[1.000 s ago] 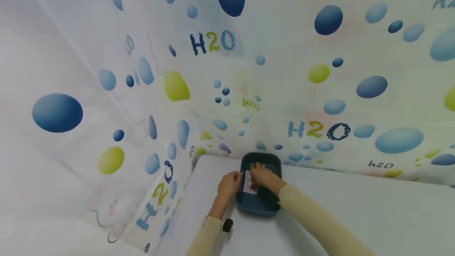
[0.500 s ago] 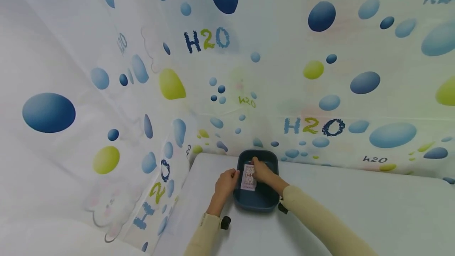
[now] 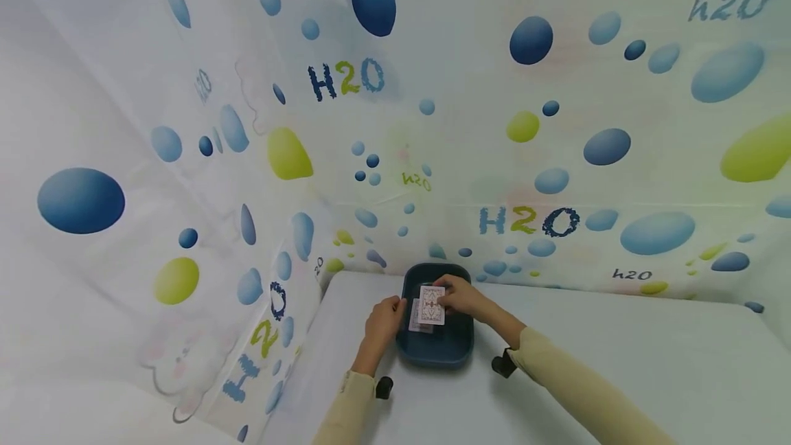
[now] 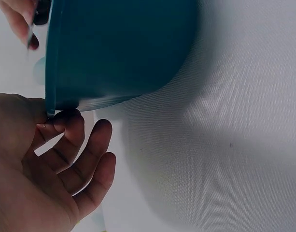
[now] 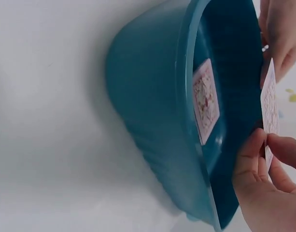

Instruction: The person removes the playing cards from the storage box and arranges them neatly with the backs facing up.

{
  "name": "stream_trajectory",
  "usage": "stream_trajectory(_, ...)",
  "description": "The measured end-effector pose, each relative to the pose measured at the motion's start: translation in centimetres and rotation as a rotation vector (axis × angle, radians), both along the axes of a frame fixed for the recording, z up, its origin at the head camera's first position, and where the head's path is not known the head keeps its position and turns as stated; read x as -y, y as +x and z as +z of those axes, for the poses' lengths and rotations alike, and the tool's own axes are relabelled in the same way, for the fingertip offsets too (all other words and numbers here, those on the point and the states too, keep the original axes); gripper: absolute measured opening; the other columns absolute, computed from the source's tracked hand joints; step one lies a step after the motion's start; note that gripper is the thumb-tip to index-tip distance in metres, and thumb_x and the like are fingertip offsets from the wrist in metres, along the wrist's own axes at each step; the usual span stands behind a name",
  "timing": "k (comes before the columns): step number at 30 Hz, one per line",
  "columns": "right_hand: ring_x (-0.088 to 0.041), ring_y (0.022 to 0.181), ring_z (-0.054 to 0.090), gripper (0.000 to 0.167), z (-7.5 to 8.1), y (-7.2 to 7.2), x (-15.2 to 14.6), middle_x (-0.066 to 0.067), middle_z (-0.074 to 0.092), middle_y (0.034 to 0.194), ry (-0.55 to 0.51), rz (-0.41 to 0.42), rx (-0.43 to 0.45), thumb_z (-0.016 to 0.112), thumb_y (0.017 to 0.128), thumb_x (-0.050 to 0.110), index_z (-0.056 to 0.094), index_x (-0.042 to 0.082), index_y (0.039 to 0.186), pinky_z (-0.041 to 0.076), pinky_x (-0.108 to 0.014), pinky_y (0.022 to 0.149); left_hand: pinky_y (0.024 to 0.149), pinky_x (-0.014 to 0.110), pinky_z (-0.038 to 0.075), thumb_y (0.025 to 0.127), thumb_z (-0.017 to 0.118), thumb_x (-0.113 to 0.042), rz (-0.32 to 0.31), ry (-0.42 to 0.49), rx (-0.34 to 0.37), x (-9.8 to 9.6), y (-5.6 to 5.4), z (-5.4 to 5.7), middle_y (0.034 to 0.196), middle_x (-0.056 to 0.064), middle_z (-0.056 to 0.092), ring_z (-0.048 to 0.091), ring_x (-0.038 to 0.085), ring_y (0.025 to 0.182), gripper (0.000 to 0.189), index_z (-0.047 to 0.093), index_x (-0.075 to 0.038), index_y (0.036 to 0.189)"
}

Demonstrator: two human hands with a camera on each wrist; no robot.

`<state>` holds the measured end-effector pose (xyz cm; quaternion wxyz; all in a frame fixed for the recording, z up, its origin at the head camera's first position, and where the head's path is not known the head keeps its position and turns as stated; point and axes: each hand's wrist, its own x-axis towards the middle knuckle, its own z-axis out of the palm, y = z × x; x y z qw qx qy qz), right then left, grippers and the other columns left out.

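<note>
A dark blue-teal plastic basin [image 3: 435,356] stands on the white table. My left hand [image 3: 383,325] pinches its left rim between thumb and index finger, the other fingers loosely bent outside the wall, as the left wrist view shows. With thumb and fingers my right hand [image 3: 466,299] pinches the edge of a playing card [image 3: 430,304], patterned back up in the head view. That card is raised at rim height in the right wrist view. Below it, more playing cards [image 5: 205,101] of the same back lie in the basin, partly covered by the held card in the head view.
A white sheet printed with blue and green drops and H2O lettering [image 3: 529,220] hangs close behind the basin and along the left. The white tabletop [image 3: 575,349] stretches to the right. Black wrist-worn devices [image 3: 383,388] show below both hands.
My right hand has lifted a card off the others in the basin and drawn it up and apart from them. My left hand keeps its hold on the rim.
</note>
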<state>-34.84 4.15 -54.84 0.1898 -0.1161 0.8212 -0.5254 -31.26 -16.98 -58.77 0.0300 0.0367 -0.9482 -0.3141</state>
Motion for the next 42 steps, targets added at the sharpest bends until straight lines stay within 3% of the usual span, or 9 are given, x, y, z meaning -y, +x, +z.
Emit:
stream_trajectory(11,-0.019,0.078,0.062,0.036,0.9,0.5,-2.8,-0.012,0.067,0.095,0.069,-0.002,-0.002,0.064,0.094,0.005,0.057,0.003,0.129,0.056,-0.034,0.069,0.054,0.031,0.032,0.104,0.053,-0.031,0.036,0.001,0.023,0.3,-0.2,0.3,0.067,0.002,0.050,0.047,0.018,0.059,0.035,0.052,-0.012,0.074)
stream_trajectory(17,-0.020,0.086,0.063,0.036,0.8,0.6,-5.1,-0.012,0.065,0.102,0.091,-0.037,0.019,0.064,0.095,0.009,0.058,0.006,0.130,0.058,-0.039,0.077,0.054,0.032,0.033,0.104,0.052,-0.031,0.029,0.013,0.029,0.1,-0.3,0.3,0.068,0.003,0.050,0.047,0.018,0.060,0.036,0.052,-0.011,0.074)
stream_trajectory(28,-0.020,0.087,0.062,0.039,0.1,0.5,-9.9,-0.012,0.065,0.106,0.112,-0.062,0.019,0.065,0.095,0.009,0.056,0.006,0.133,0.058,-0.037,0.077,0.055,0.032,0.034,0.104,0.052,-0.030,0.017,0.008,0.020,-0.1,-0.9,0.6,0.072,0.004,0.054,0.048,0.019,0.062,0.035,0.053,-0.010,0.075)
stream_trajectory(32,-0.021,0.086,0.060,0.039,-1.0,0.7,-11.7,-0.012,0.063,0.101,0.108,-0.073,0.000,0.066,0.094,0.008,0.056,0.005,0.132,0.057,-0.038,0.077,0.055,0.032,0.034,0.104,0.051,-0.030,0.014,0.008,0.007,-0.2,-0.8,0.9,0.071,0.004,0.053,0.048,0.018,0.062,0.035,0.054,-0.010,0.076)
stream_trajectory(37,-0.018,0.076,0.055,0.038,-4.3,1.4,-13.2,-0.007,0.058,0.086,0.095,-0.075,-0.030,0.068,0.091,0.005,0.058,0.002,0.128,0.053,-0.032,0.068,0.054,0.032,0.033,0.104,0.053,-0.028,0.007,0.005,0.002,-0.1,-0.1,0.8,0.069,0.003,0.049,0.046,0.018,0.061,0.034,0.052,-0.010,0.076)
stream_trajectory(42,-0.016,0.065,0.049,0.035,-7.2,2.3,-13.9,-0.004,0.053,0.075,0.165,-0.112,-0.155,0.071,0.088,0.001,0.060,0.001,0.121,0.042,-0.027,0.058,0.054,0.031,0.032,0.104,0.052,-0.028,-0.006,0.008,0.018,-0.2,0.5,0.3,0.068,0.002,0.047,0.045,0.017,0.060,0.033,0.052,-0.011,0.076)
